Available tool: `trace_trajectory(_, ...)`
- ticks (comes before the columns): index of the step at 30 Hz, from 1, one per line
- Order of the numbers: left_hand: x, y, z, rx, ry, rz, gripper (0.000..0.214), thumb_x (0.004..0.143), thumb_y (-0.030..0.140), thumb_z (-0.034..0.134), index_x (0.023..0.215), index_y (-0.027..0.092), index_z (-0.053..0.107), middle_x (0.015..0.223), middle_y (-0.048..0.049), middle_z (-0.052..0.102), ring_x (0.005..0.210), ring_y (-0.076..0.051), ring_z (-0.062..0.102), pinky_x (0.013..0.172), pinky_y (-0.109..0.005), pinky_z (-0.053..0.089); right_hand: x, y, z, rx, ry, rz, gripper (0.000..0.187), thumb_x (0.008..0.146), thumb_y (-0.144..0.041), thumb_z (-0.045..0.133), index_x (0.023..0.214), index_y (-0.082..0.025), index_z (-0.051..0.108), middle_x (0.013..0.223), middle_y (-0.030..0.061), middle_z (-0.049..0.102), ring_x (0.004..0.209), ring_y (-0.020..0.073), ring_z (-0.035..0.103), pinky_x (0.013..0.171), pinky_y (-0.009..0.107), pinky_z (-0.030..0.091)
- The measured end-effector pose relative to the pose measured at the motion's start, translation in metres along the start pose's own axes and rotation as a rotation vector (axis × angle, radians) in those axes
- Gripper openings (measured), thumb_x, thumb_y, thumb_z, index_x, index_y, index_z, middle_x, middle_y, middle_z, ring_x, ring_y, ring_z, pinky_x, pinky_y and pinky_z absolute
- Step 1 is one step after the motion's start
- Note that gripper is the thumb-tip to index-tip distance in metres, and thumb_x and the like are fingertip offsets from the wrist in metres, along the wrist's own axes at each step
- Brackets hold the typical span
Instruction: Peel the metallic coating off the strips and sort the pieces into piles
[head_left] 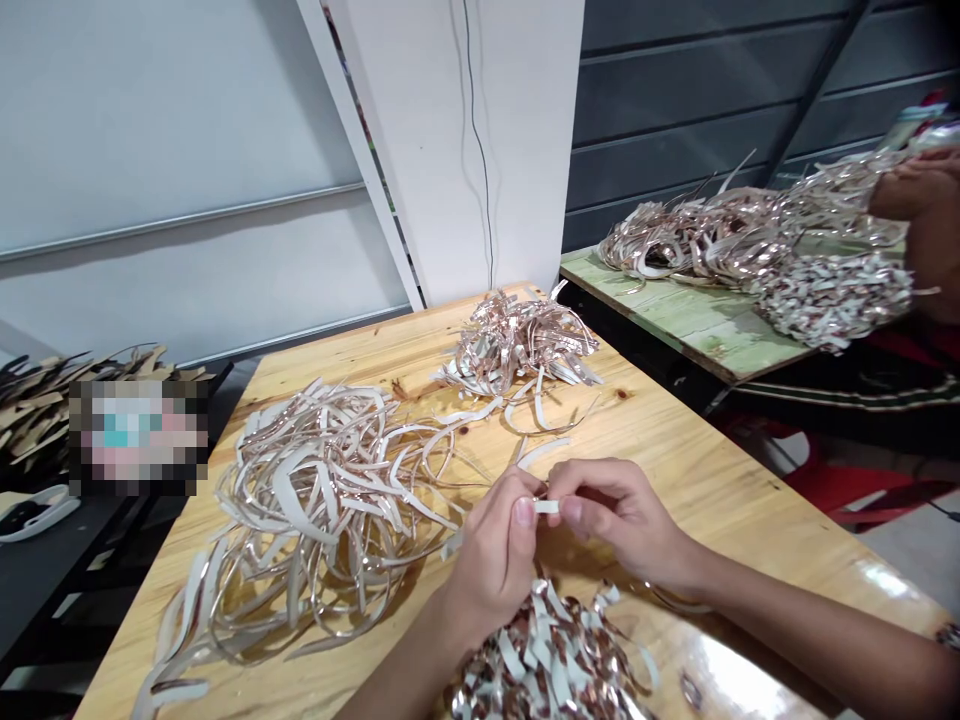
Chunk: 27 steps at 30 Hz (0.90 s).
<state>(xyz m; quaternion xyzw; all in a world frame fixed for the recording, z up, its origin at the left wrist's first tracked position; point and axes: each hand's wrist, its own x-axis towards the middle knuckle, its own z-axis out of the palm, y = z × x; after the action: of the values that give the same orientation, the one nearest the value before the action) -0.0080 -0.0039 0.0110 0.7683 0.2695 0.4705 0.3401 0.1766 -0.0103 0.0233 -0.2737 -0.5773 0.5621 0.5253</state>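
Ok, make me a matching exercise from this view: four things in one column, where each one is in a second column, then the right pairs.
Things:
1. short strip
2. long pale strips
3. mottled pile
4. co-worker's hand

Places:
A. far right, beside the green board
B. pinched between the left hand and right hand
C. closest to the person, below the hands
D. left of the hands, on the wooden table

Pairs: 1-B, 2-D, 3-C, 4-A
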Motion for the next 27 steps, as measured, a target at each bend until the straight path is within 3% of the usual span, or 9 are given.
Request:
trace_trajectory(7,0.000,0.000,0.006,-0.183,0.073,-0.088,0.040,0.117,0.034,0.030,0.099,0.021,0.063,0.095,-0.0067,0.066,0.087,-0.020,0.062,0.080,-0.032,0.047,0.007,0.004,0.001,0.270,0.104,0.119,0.018,0.091,-0.024,0.072,0.075,-0.019,0.077,0.068,0.0004,0.066,0.056,0.0116,0.049,0.055,0.025,0.033)
trace_trajectory(11,-0.004,-0.003,0.010,-0.286,0.098,-0.126,0.041,0.117,0.037,0.031,0.105,0.021,0.066,0.095,-0.0072,0.069,0.087,-0.020,0.064,0.081,-0.033,0.049,0.014,-0.001,0.005,0.427,0.180,0.170,0.019,0.084,-0.024,0.065,0.065,-0.021,0.066,0.052,-0.0063,0.044,0.050,0.0120,0.039,0.060,0.026,0.040)
trace_trajectory(15,-0.009,-0.011,0.012,-0.332,0.140,-0.166,0.039,0.117,0.037,0.033,0.110,0.020,0.067,0.099,-0.0074,0.070,0.089,-0.020,0.064,0.081,-0.033,0.050,0.020,-0.004,0.003,0.529,0.257,0.223,0.023,0.081,-0.027,0.061,0.060,-0.023,0.054,0.050,-0.0088,0.031,0.047,0.0117,0.021,0.051,0.025,0.031)
trace_trajectory(17,-0.010,-0.013,0.011,-0.320,0.153,-0.182,0.038,0.117,0.037,0.034,0.112,0.020,0.067,0.099,-0.0072,0.071,0.089,-0.020,0.064,0.081,-0.032,0.050,0.020,-0.003,0.000,0.489,0.253,0.238,0.026,0.087,-0.034,0.059,0.064,-0.023,0.056,0.051,-0.0085,0.033,0.047,0.0120,0.022,0.051,0.025,0.030)
trace_trajectory(20,-0.010,-0.012,0.009,-0.262,0.201,-0.186,0.039,0.116,0.039,0.035,0.112,0.019,0.068,0.096,-0.0060,0.070,0.087,-0.019,0.063,0.079,-0.031,0.049,0.016,-0.001,-0.001,0.351,0.233,0.220,0.037,0.092,-0.051,0.065,0.073,-0.020,0.065,0.056,-0.0052,0.047,0.053,0.0132,0.035,0.056,0.027,0.032)
trace_trajectory(24,-0.011,-0.006,0.006,-0.142,0.240,-0.187,0.037,0.116,0.041,0.038,0.107,0.021,0.067,0.075,0.0018,0.055,0.065,-0.015,0.050,0.062,-0.029,0.040,0.009,0.001,0.000,-0.172,0.125,0.166,0.036,0.083,-0.039,0.089,0.076,-0.020,0.059,0.068,-0.0042,0.055,0.064,0.0139,0.046,0.060,0.026,0.033)
trace_trajectory(27,-0.011,-0.005,0.005,-0.125,0.225,-0.179,0.038,0.116,0.041,0.035,0.106,0.021,0.065,0.076,0.0023,0.052,0.066,-0.015,0.049,0.063,-0.030,0.039,0.007,0.001,0.001,-0.432,0.051,0.104,0.031,0.098,-0.039,0.073,0.079,-0.021,0.056,0.067,-0.0049,0.053,0.061,0.0142,0.046,0.058,0.027,0.033)
